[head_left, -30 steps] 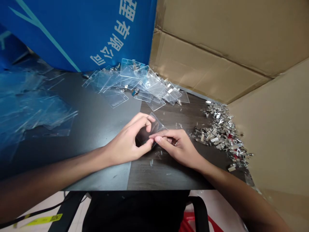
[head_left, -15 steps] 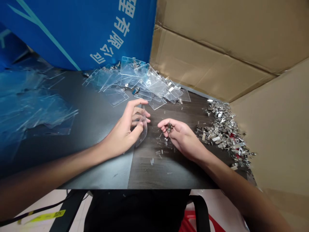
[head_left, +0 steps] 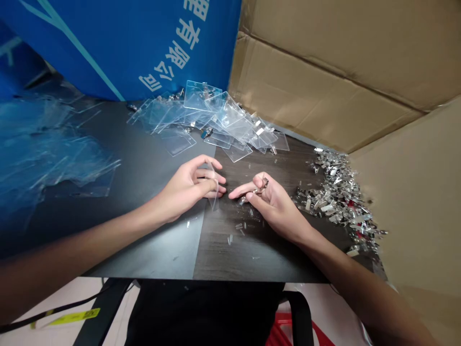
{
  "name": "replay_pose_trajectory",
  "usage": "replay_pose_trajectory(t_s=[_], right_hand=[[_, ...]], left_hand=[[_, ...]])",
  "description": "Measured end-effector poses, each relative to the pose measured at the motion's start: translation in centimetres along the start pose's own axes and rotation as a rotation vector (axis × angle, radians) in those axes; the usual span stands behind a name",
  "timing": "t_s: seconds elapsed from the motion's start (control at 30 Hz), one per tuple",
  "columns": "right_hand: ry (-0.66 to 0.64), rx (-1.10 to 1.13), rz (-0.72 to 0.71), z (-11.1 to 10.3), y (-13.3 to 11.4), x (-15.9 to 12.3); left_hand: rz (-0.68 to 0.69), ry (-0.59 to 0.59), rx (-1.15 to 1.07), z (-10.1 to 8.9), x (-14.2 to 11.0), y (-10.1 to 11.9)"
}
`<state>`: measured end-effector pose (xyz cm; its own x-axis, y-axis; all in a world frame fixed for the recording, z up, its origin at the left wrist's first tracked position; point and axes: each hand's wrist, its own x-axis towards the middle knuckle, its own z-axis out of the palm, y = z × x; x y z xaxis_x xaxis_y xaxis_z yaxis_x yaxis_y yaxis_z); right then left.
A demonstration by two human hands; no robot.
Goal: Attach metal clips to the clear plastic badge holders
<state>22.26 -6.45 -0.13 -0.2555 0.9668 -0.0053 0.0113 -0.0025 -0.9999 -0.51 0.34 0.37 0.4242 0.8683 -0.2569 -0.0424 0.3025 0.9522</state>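
Note:
My left hand point(head_left: 190, 185) is closed on a clear plastic badge holder point(head_left: 214, 199), pinched between thumb and fingers and seen nearly edge-on. A short gap to its right, my right hand point(head_left: 268, 197) holds a small metal badge clip point(head_left: 265, 183) against its curled fingers, its index finger stretched out. Another shiny bit shows by the right thumb tip, too small to make out fully. Small clear plastic strips point(head_left: 239, 226) lie scattered on the table under the right hand.
Behind my hands lies a heap of clear badge holders point(head_left: 234, 125), some with clips. A pile of metal clips point(head_left: 338, 192) runs along the cardboard point(head_left: 324, 86) on the right. More bluish clear holders point(head_left: 54, 149) cover the left of the dark table point(head_left: 169, 259).
My hands have moved apart from the badge holder they both touched. The holder stays in the left hand and has turned edge-on; the clip has shifted within the right fingers.

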Motion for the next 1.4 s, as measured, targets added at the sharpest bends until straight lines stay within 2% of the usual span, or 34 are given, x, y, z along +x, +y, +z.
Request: replay_pose_trajectory(t_s=[0.2,0.33,0.6,0.8,1.03,1.27,1.4], right_hand=[[0.000,0.076,-0.021,0.1,0.1,-0.1],[0.012,0.158,0.043,-0.2,0.2,0.1],[0.030,0.354,0.151,-0.2,-0.2,0.1],[0.023,0.441,0.157,0.0,-0.4,0.3],[0.035,0.388,0.171,0.3,-0.5,0.2],[0.064,0.134,0.240,0.4,-0.7,0.1],[0.000,0.115,0.240,0.3,-0.9,0.1]], left_hand=[[-0.024,-0.056,-0.038,-0.1,0.2,-0.3],[-0.012,-0.079,-0.001,0.0,0.1,-0.2],[0.115,-0.150,0.206,0.0,-0.4,0.3],[0.146,-0.128,0.357,0.2,-0.5,-0.1],[0.153,-0.141,0.381,0.5,-0.8,-0.4],[0.217,-0.149,0.297,0.8,-1.1,-0.3],[0.236,-0.147,0.193,0.6,-1.0,-0.4]])
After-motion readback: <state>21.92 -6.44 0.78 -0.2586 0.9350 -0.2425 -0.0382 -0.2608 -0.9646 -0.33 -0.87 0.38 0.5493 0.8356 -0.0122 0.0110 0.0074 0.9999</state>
